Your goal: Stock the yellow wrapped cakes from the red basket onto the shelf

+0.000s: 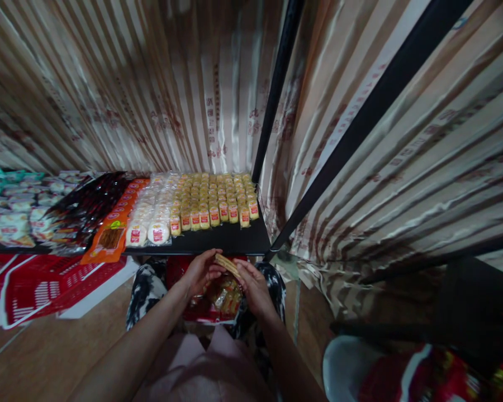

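Over my lap, a narrow yellow-tan snack packet (227, 264) is held slantwise between both hands. Its left end is in the fingers of my left hand (199, 273), and my right hand (254, 283) pinches the right end. Under them a red bag or box (178, 271) rests between my knees, with several shiny yellow wrapped packets (227, 298) inside. Just beyond my hands is the edge of a black shelf (218, 240). Rows of yellow wrapped snacks with red labels (213, 204) stand there. What is printed on the held packet is too small to read.
Left along the shelf are white round wrapped cakes (157, 230), an orange packet (109, 234), dark packets (88, 206) and white pouches (10, 223). A red carton (46, 290) lies below. Black posts (347, 134) and curtains (171, 84) border the shelf. A pale tub (339, 363) stands at lower right.
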A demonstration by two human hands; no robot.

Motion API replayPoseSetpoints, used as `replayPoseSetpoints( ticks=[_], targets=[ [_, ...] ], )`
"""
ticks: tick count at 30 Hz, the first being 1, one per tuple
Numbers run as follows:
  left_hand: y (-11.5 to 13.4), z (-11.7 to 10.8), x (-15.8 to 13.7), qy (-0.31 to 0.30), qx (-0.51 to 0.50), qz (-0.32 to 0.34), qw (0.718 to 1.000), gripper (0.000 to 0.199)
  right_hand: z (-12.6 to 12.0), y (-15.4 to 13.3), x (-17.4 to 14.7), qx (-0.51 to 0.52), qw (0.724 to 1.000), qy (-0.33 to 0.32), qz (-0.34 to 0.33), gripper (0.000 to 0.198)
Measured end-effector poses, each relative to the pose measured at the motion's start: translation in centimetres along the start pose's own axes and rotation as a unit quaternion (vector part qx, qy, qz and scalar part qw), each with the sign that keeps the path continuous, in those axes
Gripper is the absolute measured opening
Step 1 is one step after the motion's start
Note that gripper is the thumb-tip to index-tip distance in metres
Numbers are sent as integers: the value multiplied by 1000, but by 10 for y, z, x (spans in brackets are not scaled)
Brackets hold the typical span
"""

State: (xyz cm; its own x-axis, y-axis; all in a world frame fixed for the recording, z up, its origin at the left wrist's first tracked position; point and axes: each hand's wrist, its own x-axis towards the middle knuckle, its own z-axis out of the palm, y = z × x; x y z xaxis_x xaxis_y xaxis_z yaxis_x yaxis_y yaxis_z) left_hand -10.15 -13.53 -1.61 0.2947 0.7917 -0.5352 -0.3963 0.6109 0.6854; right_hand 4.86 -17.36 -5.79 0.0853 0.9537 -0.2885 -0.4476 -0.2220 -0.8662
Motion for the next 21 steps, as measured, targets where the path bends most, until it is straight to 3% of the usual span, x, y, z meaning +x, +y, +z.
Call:
replayPoseSetpoints(
  ticks=[6,11,14,21],
  targets=[
    [1,-5,-1,5,40,71,997,32,12,-6,-4,-36,998,17,-51,45],
    [3,-10,4,3,23,86,996,44,15,-12,-3,-59,996,-3,-70,50],
    [6,-11,3,10,15,88,996,43,16,-9,-1,-65,994,17,-86,53],
    [-6,-9,-6,24,-1,98,995,41,16,4,6,-18,998,61,-25,62]
  ],
)
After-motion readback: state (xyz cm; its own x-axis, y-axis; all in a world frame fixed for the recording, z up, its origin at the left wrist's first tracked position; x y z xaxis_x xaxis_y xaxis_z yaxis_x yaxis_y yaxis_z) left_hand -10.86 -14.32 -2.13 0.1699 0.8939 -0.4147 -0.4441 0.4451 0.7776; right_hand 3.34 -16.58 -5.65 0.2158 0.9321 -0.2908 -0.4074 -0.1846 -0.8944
